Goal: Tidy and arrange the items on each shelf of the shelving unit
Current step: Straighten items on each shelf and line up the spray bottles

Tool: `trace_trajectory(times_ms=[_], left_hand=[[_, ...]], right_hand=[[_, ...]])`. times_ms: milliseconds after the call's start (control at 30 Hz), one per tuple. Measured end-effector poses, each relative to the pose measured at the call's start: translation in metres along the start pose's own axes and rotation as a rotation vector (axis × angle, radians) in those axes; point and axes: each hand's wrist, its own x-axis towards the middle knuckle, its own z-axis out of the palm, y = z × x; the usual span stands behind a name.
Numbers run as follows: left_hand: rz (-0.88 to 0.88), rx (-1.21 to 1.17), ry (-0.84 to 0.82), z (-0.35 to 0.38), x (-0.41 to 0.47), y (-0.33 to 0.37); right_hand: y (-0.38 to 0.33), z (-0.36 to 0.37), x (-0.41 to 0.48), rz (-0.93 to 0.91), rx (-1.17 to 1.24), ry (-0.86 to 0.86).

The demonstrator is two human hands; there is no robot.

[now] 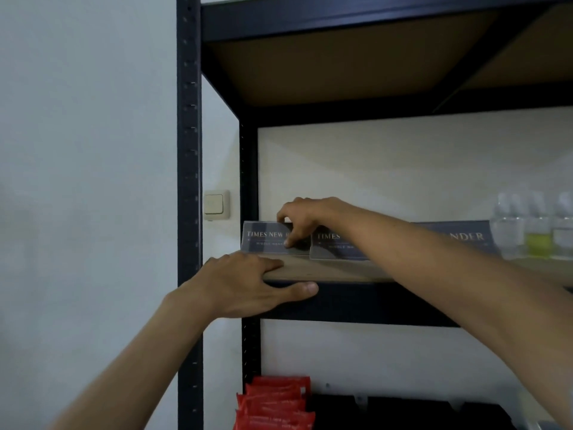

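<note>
My right hand (297, 221) pinches the right end of the leftmost sign (263, 238), which stands lengthwise at the shelf's (341, 273) left end, just beside the next sign (336, 247), while my left hand (245, 283) rests flat-fingered on the shelf edge below it.

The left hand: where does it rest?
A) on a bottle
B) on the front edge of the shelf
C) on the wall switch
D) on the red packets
B: the left hand lies flat on the shelf board, thumb against its dark front beam.
</note>
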Motion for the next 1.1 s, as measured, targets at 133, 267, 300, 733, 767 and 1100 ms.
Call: trace_trajectory(times_ms=[133, 267, 300, 733, 767, 1100], left_hand=[[0.003, -0.013, -0.024, 0.0, 0.003, -0.001], [0.006, -0.037, -0.034, 0.001, 0.004, -0.001], [0.016, -0.048, -0.029, 0.001, 0.004, -0.001], [0.066, -0.201, -0.166, -0.006, 0.04, 0.052], [0.068, -0.199, -0.19, -0.005, 0.041, 0.056], [0.041, -0.222, -0.246, -0.004, 0.04, 0.058]], right_hand=[[0.002, 0.006, 0.011, 0.006, 0.0, 0.005], [0.009, -0.002, 0.001, -0.044, 0.081, -0.001], [0.014, -0.009, -0.006, -0.049, 0.115, 0.016], [0.088, -0.011, -0.043, 0.111, 0.045, -0.246], [0.091, -0.007, -0.039, 0.121, 0.032, -0.232], [0.098, 0.007, -0.013, 0.087, 0.021, -0.182]])
